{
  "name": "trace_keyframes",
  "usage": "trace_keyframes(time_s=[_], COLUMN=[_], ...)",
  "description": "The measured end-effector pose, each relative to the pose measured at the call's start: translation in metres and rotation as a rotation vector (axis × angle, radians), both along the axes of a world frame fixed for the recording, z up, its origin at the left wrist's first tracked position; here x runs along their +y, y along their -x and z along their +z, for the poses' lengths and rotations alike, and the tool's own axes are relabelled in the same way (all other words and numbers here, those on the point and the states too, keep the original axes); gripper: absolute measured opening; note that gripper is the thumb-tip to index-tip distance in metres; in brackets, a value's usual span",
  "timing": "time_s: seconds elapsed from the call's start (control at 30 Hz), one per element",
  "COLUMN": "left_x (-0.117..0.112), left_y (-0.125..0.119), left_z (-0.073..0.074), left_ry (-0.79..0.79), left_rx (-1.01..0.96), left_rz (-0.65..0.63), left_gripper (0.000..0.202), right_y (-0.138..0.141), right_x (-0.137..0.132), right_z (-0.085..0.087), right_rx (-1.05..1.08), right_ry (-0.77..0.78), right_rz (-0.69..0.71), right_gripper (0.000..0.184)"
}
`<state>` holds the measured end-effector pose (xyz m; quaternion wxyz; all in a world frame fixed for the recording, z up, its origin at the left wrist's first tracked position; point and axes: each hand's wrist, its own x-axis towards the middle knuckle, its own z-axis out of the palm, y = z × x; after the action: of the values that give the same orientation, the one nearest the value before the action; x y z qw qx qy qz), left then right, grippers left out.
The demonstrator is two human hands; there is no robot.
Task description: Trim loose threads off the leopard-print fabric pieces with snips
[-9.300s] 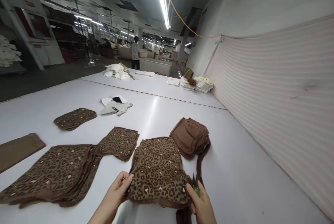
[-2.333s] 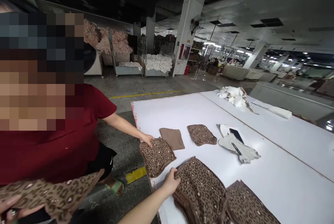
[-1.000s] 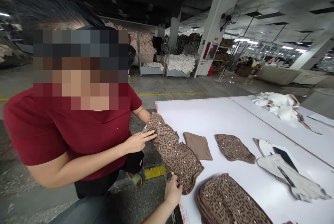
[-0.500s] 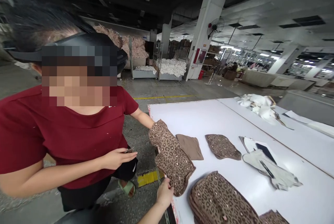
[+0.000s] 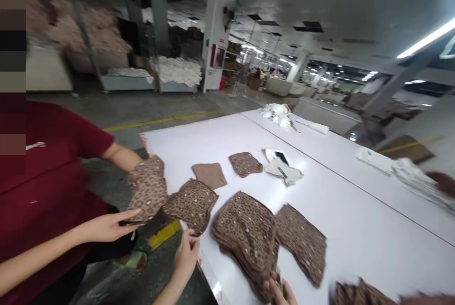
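Two hands of yours in view, both at work on leopard-print cloth on the white tabletop (image 5: 341,219). Your left hand (image 5: 186,254) pinches the near edge of a leopard-print panel (image 5: 194,204) between thumb and fingers; that panel lies by the left edge of the tabletop. Your right hand (image 5: 280,291), partly cut off by the lower frame edge, has its fingers at the near corner of the thick leopard-print stack (image 5: 245,231) and grasps a slim green-handled tool (image 5: 281,289), mostly hidden and blurred. To your left a co-worker in a dark red shirt (image 5: 53,162) has a second leopard-print piece (image 5: 151,189) draped over one forearm, its side meeting your panel in this view; the co-worker's other hand (image 5: 106,226) carries a dark narrow tool (image 5: 131,223) against the lower part of that piece. Beyond your panel you have a plain brown panel (image 5: 209,175), then a smaller patterned piece (image 5: 245,164), then a grey-white cloth (image 5: 284,172) with a dark flat rectangle (image 5: 282,157) beside it. Right of the thick stack and close to it: a lower patterned pile (image 5: 301,243). Bunched brown cloth (image 5: 359,293) shows at the bottom right, motion-blurred. White cloth (image 5: 279,114) is heaped at the far side.
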<state>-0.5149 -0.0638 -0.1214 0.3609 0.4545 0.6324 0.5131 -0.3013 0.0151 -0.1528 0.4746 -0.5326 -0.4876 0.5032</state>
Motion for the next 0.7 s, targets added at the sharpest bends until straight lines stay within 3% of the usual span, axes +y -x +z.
trace_keyframes(time_s=[0.07, 0.1, 0.2, 0.27, 0.33, 0.43, 0.53, 0.7], left_x=[0.015, 0.020, 0.033, 0.044, 0.053, 0.059, 0.056, 0.054], left_y=[-0.066, -0.091, -0.132, -0.141, -0.143, -0.142, -0.137, -0.122], left_z=[-0.031, -0.041, -0.053, -0.053, -0.052, -0.053, -0.054, -0.055], left_ry=[0.082, 0.081, 0.013, 0.052, 0.187, 0.334, 0.345, 0.385], left_rx=[0.072, 0.198, 0.560, 0.761, 0.909, 1.006, 0.998, 0.893], left_rz=[0.077, 0.063, -0.113, -0.166, -0.162, -0.217, -0.220, -0.133], left_gripper=[0.031, 0.034, 0.048, 0.057, 0.065, 0.075, 0.080, 0.075], right_y=[-0.069, -0.093, -0.122, -0.114, -0.100, -0.083, -0.079, -0.090], right_x=[0.003, 0.004, 0.005, 0.006, 0.006, 0.006, 0.006, 0.005], right_z=[-0.006, -0.010, -0.023, -0.027, -0.027, -0.026, -0.034, -0.060], right_rx=[0.000, -0.020, -0.143, -0.252, -0.377, -0.609, -0.770, -0.948], right_ry=[0.116, 0.147, 0.090, 0.003, -0.061, -0.084, -0.128, -0.173], right_rz=[-0.135, -0.173, -0.130, 0.016, 0.210, 0.438, 0.478, 0.401], right_gripper=[0.041, 0.044, 0.045, 0.044, 0.044, 0.053, 0.061, 0.068])
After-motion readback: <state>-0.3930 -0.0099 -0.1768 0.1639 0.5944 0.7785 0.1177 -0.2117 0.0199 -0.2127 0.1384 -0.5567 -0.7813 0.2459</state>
